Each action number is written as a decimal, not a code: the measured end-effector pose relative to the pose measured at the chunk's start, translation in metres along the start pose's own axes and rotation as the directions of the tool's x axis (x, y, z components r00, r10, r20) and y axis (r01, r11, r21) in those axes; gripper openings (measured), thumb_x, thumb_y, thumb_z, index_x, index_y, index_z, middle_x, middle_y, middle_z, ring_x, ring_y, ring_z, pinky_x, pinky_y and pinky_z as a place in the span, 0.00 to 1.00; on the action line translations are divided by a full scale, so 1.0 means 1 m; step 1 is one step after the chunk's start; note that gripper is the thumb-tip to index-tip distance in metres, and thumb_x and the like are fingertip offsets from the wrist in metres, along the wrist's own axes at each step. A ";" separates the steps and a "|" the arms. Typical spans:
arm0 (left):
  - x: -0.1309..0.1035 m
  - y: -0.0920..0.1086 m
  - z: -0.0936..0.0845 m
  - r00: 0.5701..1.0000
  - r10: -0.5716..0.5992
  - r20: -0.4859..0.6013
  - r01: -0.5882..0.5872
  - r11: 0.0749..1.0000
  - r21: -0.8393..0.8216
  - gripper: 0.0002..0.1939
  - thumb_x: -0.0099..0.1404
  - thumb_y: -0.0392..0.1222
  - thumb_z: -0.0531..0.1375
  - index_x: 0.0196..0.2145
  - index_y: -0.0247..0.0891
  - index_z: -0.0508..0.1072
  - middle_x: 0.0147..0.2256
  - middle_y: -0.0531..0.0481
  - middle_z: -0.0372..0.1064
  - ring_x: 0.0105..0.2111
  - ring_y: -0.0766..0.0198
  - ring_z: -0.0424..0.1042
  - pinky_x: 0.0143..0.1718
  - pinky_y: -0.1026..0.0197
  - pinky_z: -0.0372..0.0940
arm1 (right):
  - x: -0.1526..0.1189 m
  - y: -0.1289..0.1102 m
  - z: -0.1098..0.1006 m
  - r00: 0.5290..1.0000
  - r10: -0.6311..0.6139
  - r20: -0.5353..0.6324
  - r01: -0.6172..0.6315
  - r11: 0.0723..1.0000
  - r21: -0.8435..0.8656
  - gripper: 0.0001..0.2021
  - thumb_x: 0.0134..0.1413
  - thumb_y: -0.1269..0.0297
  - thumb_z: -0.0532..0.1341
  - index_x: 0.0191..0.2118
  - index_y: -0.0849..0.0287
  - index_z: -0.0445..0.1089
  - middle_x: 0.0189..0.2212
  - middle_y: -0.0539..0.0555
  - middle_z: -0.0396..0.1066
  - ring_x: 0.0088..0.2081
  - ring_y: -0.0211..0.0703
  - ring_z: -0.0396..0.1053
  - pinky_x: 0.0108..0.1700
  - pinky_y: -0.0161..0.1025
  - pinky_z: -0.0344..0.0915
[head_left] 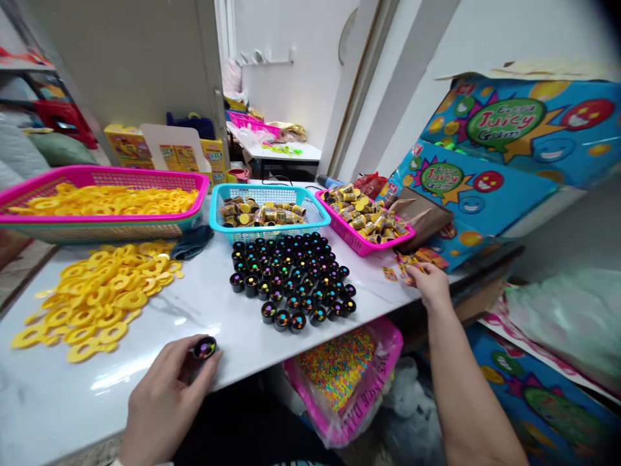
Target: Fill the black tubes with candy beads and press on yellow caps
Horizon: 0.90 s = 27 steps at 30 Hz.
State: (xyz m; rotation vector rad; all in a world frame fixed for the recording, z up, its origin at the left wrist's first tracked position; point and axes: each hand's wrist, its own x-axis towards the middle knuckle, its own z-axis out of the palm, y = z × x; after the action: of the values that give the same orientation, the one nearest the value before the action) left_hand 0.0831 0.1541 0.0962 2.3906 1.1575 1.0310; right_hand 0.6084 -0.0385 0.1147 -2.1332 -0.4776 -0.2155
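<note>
My left hand (169, 388) holds a small black cup (204, 348) with colored candies in it, between thumb and forefinger at the table's front edge. At the right end of the table, my right hand (427, 281) has its fingers closed on the edge of a pile of small orange wrapped packets (422, 259); the fingertips are partly hard to make out. Between the hands stand many black cups (294, 278) with colored candies inside, packed close together. A heap of yellow rings (101, 298) lies on the left of the table.
Behind the cups are a blue basket (270, 232) and a pink basket (347, 236) of filled pieces. A large pink basket (206, 194) of yellow rings stands at the left. Blue gum boxes (485, 188) rise at the right. Below the table edge is a candy-filled pink tub (395, 343).
</note>
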 end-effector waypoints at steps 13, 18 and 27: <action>0.002 0.008 0.001 0.998 0.054 -0.032 -0.053 0.998 0.026 0.16 0.66 0.53 0.56 0.43 0.39 0.69 0.38 0.46 0.72 0.33 0.58 0.73 0.36 0.58 0.67 | -0.001 -0.030 0.032 0.973 0.099 0.207 0.041 0.814 -0.580 0.12 0.58 0.60 0.62 0.45 0.61 0.72 0.45 0.59 0.72 0.45 0.51 0.70 0.46 0.49 0.67; -0.001 0.012 -0.001 0.999 0.027 -0.043 -0.029 0.999 -0.032 0.13 0.64 0.47 0.58 0.42 0.37 0.70 0.37 0.46 0.72 0.35 0.60 0.72 0.38 0.60 0.67 | -0.025 -0.053 0.015 0.974 -0.045 0.221 0.161 0.825 -0.542 0.08 0.52 0.61 0.60 0.31 0.59 0.72 0.32 0.63 0.74 0.39 0.57 0.70 0.39 0.47 0.61; -0.022 -0.004 -0.043 0.981 -0.117 -0.157 0.137 0.983 0.125 0.11 0.62 0.43 0.61 0.42 0.36 0.71 0.38 0.46 0.72 0.37 0.60 0.72 0.41 0.59 0.66 | -0.229 -0.200 0.015 0.532 -0.717 0.449 0.602 0.694 0.396 0.07 0.56 0.69 0.58 0.37 0.51 0.71 0.35 0.53 0.73 0.37 0.47 0.72 0.41 0.43 0.68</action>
State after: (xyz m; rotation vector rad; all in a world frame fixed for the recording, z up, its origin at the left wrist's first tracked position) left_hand 0.0409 0.1375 0.1131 2.3356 1.4564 1.1382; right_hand 0.3166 0.0177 0.1820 -1.6820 -1.6311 0.0758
